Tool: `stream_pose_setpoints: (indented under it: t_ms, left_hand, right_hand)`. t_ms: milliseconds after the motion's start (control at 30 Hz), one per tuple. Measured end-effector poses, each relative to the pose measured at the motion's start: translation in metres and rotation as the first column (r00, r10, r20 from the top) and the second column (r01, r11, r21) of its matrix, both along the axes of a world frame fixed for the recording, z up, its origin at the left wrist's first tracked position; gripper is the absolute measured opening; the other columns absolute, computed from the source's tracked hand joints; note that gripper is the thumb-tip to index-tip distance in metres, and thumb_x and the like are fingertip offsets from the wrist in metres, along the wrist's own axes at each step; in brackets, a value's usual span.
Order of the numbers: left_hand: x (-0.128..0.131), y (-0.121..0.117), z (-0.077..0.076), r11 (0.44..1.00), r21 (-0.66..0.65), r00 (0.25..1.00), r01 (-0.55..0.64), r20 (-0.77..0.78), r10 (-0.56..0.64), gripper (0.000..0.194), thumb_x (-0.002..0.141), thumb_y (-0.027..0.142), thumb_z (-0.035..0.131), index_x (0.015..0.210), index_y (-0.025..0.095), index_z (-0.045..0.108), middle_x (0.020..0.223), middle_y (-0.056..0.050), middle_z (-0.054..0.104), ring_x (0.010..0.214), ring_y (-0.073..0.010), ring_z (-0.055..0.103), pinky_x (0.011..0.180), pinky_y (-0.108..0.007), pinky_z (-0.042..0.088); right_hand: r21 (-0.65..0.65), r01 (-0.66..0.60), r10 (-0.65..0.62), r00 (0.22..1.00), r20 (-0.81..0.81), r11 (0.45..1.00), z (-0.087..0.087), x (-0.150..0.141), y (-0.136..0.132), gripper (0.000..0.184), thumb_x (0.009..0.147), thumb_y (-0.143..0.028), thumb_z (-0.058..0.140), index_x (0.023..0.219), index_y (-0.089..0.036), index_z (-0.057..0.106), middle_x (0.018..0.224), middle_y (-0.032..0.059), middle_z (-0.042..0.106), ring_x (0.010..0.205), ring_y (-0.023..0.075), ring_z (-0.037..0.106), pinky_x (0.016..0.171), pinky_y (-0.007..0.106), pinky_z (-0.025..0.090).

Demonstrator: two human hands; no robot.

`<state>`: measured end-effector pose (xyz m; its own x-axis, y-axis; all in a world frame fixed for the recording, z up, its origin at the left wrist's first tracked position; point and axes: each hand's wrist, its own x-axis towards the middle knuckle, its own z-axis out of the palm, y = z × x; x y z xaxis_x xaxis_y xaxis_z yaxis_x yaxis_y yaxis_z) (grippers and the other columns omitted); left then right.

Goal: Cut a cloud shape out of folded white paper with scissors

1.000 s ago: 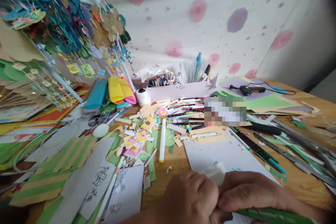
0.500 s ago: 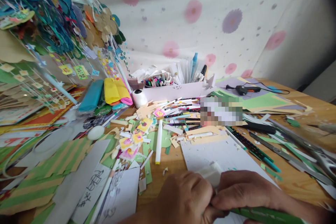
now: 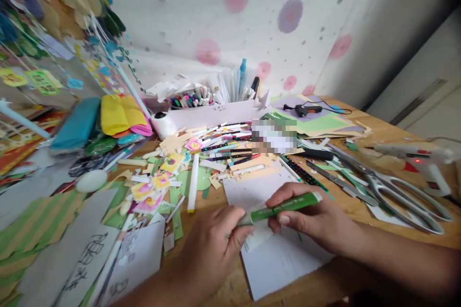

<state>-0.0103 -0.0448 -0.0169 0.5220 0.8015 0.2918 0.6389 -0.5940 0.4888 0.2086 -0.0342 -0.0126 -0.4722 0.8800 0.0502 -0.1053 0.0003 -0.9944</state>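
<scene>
A thick green marker [image 3: 288,207] with a pale end is held slantwise above the paper. My right hand [image 3: 313,218] is closed round its green barrel, thumb below and fingers above. At the other end, the fingers of my left hand [image 3: 219,237] pinch the grey tapered tip part; whether this is a separate cap I cannot tell. Beneath both hands lies a sheet of white paper [image 3: 273,268], with a small green mark partly visible near my right thumb. A smaller white piece lies on the sheet, partly hidden by the hands.
Large scissors [image 3: 406,201] and a glue gun [image 3: 421,158] lie at the right. Paper scraps, several pens and a white marker [image 3: 193,183] cover the middle. A pen box [image 3: 212,114] stands at the back. Striped green paper [image 3: 39,225] and drawn cards lie left.
My hands, earlier clasped together low over the paper, are now farther apart, with the green marker raised between them. The view has turned right, bringing the glue gun into fuller sight.
</scene>
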Motion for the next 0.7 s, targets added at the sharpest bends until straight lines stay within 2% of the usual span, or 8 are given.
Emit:
stream_pose_setpoints:
  t_ms: [200,400,500,700]
  left_hand:
    - [-0.003,0.0,-0.003,1.0,0.009,1.0,-0.006,0.004,0.006,0.022,0.091,0.023,0.045,0.07,0.019,0.052,0.061,0.002,0.055,0.057,-0.0155,0.056,0.051,-0.026,0.037]
    - [-0.001,0.0,-0.001,0.999,0.013,1.0,-0.03,0.007,0.03,0.024,0.091,0.024,0.045,0.068,0.019,0.051,0.059,0.002,0.055,0.055,-0.0154,0.056,0.049,-0.025,0.038]
    - [0.001,-0.001,0.0,1.0,0.005,1.0,-0.024,-0.014,0.024,0.023,0.089,0.023,0.046,0.067,0.019,0.051,0.057,0.003,0.054,0.053,-0.0149,0.055,0.048,-0.024,0.037]
    - [0.001,-0.003,0.003,1.0,0.002,0.999,0.002,-0.034,-0.002,0.017,0.084,0.016,0.053,0.067,0.019,0.052,0.058,0.002,0.058,0.053,-0.0147,0.058,0.048,-0.023,0.038]
  right_hand:
    - [-0.011,-0.016,0.014,0.99,-0.142,1.0,-0.005,-0.005,0.001,0.012,0.082,-0.018,0.068,0.093,-0.016,0.064,0.073,0.0003,0.072,0.069,0.0093,0.067,0.068,0.022,0.053]
    - [-0.013,-0.002,-0.001,0.982,-0.189,1.0,-0.008,-0.009,0.001,0.012,0.082,-0.018,0.069,0.093,-0.015,0.064,0.071,0.0009,0.072,0.068,0.0089,0.067,0.067,0.021,0.053]
    - [-0.007,-0.005,0.004,0.987,-0.159,1.0,-0.008,-0.008,0.002,0.013,0.081,-0.02,0.07,0.092,-0.015,0.064,0.071,0.0012,0.072,0.068,0.0093,0.067,0.067,0.021,0.053]
    - [0.021,-0.013,0.012,1.0,0.018,1.0,-0.003,0.002,0.005,0.017,0.076,-0.024,0.074,0.09,-0.017,0.066,0.074,0.0007,0.069,0.067,0.0095,0.063,0.063,0.019,0.048]
